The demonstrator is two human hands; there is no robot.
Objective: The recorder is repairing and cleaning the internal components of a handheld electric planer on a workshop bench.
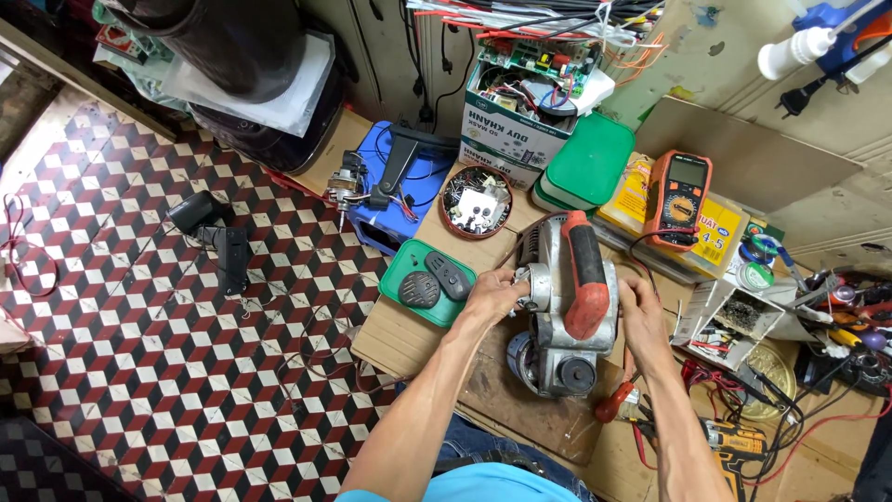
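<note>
The planer (565,307) (grey metal with a red handle) sits on a board (520,409) in the middle of the tabletop (400,339). The left hand (495,293) grips its left side and the right hand (641,311) grips its right side. A green tray (401,270) lies just left. An orange meter (678,198) is farther right.

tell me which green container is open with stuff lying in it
The small green tray beside the left hand, holding two dark parts. The bigger green box behind stays lidded.
</note>
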